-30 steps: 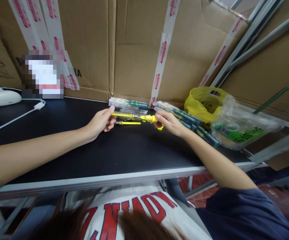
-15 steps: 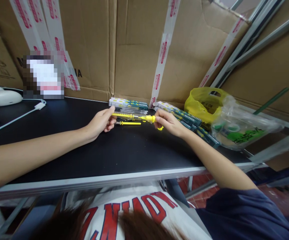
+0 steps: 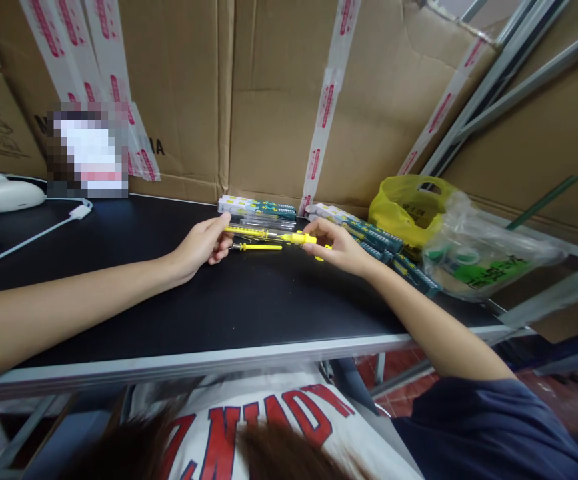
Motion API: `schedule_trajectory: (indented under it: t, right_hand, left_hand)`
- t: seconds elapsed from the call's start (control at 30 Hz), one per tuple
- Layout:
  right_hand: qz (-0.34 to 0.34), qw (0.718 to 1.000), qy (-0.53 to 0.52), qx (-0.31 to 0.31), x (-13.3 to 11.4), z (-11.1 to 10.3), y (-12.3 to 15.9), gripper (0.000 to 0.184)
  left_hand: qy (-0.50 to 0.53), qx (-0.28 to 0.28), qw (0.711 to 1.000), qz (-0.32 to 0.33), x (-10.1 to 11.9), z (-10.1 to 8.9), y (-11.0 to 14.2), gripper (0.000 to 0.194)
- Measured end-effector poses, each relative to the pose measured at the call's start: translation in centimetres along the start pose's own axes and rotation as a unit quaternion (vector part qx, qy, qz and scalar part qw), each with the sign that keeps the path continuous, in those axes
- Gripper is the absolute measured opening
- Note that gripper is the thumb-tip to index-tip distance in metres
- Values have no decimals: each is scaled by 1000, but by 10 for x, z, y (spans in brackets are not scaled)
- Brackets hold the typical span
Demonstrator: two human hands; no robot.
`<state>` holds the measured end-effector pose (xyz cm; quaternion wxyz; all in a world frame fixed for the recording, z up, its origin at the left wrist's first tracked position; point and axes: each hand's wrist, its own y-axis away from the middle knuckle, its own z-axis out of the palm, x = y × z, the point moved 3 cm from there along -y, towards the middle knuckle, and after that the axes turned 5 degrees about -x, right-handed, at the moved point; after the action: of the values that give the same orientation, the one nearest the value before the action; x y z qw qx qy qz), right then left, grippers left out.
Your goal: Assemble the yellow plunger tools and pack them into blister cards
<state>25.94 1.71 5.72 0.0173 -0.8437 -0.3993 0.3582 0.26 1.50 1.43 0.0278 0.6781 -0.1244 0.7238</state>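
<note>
My left hand (image 3: pixel 203 243) is closed round one end of a slim yellow pen (image 3: pixel 246 231), held level just above the black table. A short silvery section shows near the pen's middle. At the far end sits a thicker yellow end piece (image 3: pixel 299 237), pinched between the thumb and fingers of my right hand (image 3: pixel 336 247). Under that hand another small yellow piece (image 3: pixel 323 253) peeks out, partly hidden. A yellow pen part with a silvery tip (image 3: pixel 263 247) lies on the table below the pen. Behind the pen are thin clear pieces (image 3: pixel 269 221).
Green-and-white printed pen boxes (image 3: pixel 259 206) lie against the cardboard, and several more (image 3: pixel 376 235) lie to the right. Beyond them are a yellow plastic bag (image 3: pixel 393 207) and a clear bag (image 3: pixel 489 257). A white cable (image 3: pixel 29 238) and white device (image 3: pixel 6 195) occupy the left.
My right hand has shifted its fingers on the yellow end piece, with the fingertips now lifted and more spread around it. The left hand stays as it was.
</note>
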Motion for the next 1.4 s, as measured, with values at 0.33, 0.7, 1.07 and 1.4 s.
schedule_trajectory:
  t: [0.33, 0.7, 1.07, 1.4]
  right_hand:
    - [19, 999, -28, 41, 9, -6, -1, 32]
    - [6, 995, -21, 98, 11, -11, -1, 38]
    - [1, 995, -27, 92, 10, -10, -1, 36]
    - [-14, 997, -30, 64, 13, -9, -1, 45]
  left_hand:
    - [6, -22, 999, 28, 3, 1, 2, 42]
    - [-17, -14, 999, 37, 6, 3, 3, 38]
    - [-25, -13, 998, 51, 4, 2, 1, 35]
    - [-32, -14, 998, 54, 3, 2, 2, 35]
